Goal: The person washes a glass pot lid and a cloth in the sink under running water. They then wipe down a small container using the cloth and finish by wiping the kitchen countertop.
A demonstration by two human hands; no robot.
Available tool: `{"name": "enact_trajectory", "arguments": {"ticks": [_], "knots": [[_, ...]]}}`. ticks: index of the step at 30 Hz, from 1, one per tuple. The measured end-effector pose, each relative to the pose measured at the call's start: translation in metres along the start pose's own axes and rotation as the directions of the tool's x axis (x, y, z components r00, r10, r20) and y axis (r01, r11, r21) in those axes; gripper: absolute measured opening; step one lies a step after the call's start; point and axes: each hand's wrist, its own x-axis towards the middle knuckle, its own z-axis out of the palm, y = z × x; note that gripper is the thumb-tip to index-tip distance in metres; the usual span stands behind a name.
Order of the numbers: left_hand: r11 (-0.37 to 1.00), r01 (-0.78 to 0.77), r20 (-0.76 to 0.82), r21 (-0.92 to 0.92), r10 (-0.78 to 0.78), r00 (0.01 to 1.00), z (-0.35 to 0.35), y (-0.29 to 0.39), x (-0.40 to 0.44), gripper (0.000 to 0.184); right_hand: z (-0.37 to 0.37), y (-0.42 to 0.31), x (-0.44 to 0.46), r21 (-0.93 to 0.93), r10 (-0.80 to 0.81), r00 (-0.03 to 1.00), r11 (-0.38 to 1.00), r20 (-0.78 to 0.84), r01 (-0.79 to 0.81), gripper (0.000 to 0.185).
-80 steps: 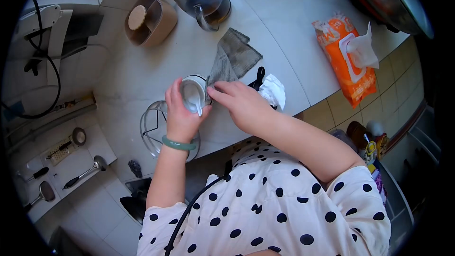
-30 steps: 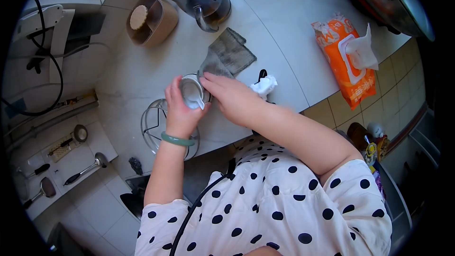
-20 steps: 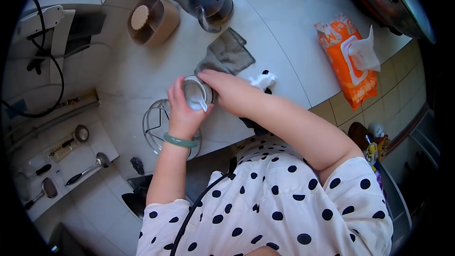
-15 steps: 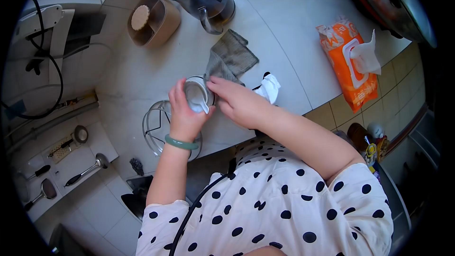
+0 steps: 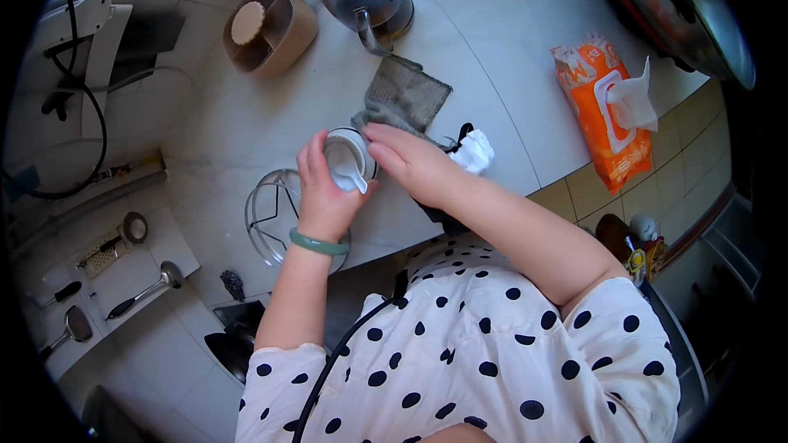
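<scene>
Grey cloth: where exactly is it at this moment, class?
In the head view, the grey cloth lies on the white countertop, above the picture's centre, between the lidded glass pitcher and the right hand.

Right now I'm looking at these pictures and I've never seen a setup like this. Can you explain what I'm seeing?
Sure. There's no machine here, just a person's two bare hands. The view comes from a camera worn on the head, looking forward and down, so the spotted shirt fills the bottom.

The left hand, below which a green bangle sits, holds a small round container with a white spoon-like piece at its mouth. The right hand is against the container's side, beside a grey cloth; I can't tell whether it grips the cloth.

Around them on the pale counter are a lidded jug, a brown box and an orange wipes pack.
</scene>
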Motion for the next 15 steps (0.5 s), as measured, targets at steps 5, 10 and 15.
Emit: {"name": "enact_trajectory", "arguments": {"ticks": [5,10,15], "knots": [[1.0,0.002,-0.002,-0.002,-0.002,1.0,0.0,0.0,0.0,0.092,-0.01,-0.013,0.048,-0.011,0.135,0.963,0.991,0.235,-0.136,0.043],[1.0,0.015,-0.003,-0.006,-0.015,1.0,0.002,-0.001,-0.001,0.092,-0.009,0.002,-0.005,0.036,0.106,0.994,0.994,0.03,-0.107,0.041],[1.0,0.002,-0.002,-0.007,-0.002,1.0,0.0,0.001,-0.002,0.092,-0.005,0.005,0.037,0.07,0.125,0.98,0.988,0.152,-0.137,0.042]]}}
